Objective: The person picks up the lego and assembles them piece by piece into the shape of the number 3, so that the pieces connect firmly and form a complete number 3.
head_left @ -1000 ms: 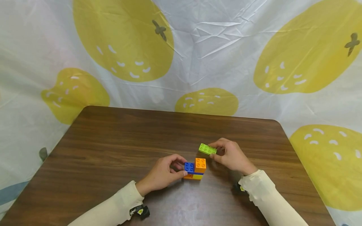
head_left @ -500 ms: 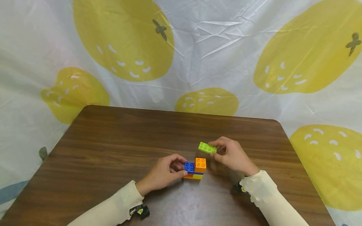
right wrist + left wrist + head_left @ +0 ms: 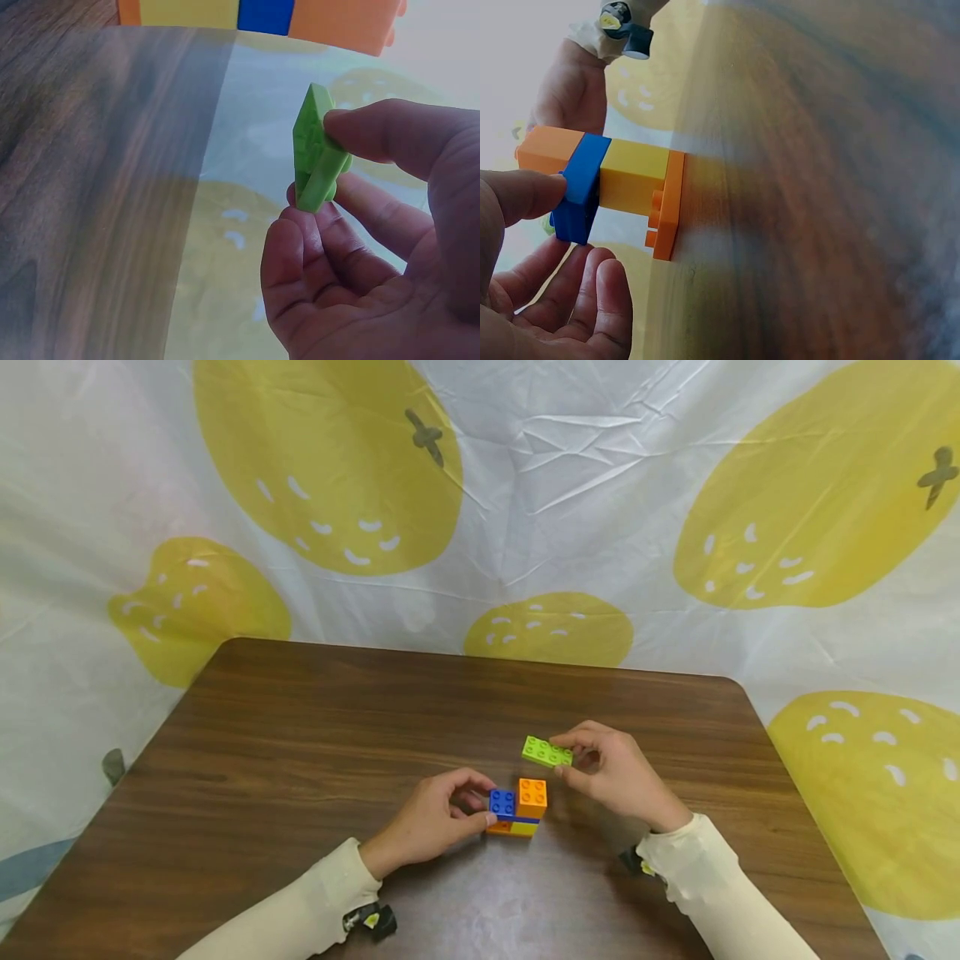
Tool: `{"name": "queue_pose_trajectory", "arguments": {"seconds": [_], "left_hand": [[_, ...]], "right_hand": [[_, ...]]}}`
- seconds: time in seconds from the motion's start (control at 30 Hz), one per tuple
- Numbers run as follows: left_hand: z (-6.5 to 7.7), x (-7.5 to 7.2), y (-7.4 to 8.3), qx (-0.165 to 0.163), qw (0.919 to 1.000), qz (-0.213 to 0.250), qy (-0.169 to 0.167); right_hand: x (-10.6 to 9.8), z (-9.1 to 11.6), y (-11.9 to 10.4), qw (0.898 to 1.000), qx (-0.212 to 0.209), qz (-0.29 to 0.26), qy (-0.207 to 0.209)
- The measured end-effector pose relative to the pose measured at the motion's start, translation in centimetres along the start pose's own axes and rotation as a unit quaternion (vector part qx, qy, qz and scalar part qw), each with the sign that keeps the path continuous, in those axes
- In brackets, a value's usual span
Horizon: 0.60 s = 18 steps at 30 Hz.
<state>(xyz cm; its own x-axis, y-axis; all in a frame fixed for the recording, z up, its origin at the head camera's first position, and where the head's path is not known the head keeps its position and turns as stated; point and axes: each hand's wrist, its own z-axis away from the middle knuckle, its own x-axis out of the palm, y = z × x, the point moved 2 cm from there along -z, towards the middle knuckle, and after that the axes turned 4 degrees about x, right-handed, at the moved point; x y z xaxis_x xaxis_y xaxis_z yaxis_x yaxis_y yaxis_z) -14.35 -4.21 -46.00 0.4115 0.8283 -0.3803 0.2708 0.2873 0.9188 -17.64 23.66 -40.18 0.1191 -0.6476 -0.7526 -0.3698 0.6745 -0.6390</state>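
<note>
A small stack of toy building bricks stands on the table. An orange flat plate [image 3: 673, 206] is at its bottom, under a yellow brick [image 3: 635, 174]. Above lies a thin blue brick [image 3: 502, 802] with studs showing, and an orange brick [image 3: 532, 797] tops the right end. My left hand [image 3: 431, 814] pinches the blue brick between thumb and fingers at its left end. Beyond the stack, my right hand [image 3: 617, 772] grips a flat lime-green brick [image 3: 547, 751] by its right end, studs up. In the right wrist view, the green brick [image 3: 319, 150] is held above the tabletop, apart from the stack.
The brown wood-grain table [image 3: 337, 710] carries the stack near its middle. A white curtain [image 3: 510, 510] with yellow fruit prints hangs behind the far edge. Each sleeve has a small black camera [image 3: 378, 921] at the wrist.
The right hand has lifted the green brick slightly and carried it a little left and farther from the stack's front. The left hand and the stack stay put.
</note>
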Motion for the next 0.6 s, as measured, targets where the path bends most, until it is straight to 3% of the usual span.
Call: {"name": "queue_pose_trajectory", "arguments": {"seconds": [0.6], "left_hand": [[0.0, 0.1, 0.0, 0.005, 1.0, -0.001, -0.001]], "right_hand": [[-0.8, 0.7, -1.8, 1.0, -0.028, 0.0, 0.013]]}}
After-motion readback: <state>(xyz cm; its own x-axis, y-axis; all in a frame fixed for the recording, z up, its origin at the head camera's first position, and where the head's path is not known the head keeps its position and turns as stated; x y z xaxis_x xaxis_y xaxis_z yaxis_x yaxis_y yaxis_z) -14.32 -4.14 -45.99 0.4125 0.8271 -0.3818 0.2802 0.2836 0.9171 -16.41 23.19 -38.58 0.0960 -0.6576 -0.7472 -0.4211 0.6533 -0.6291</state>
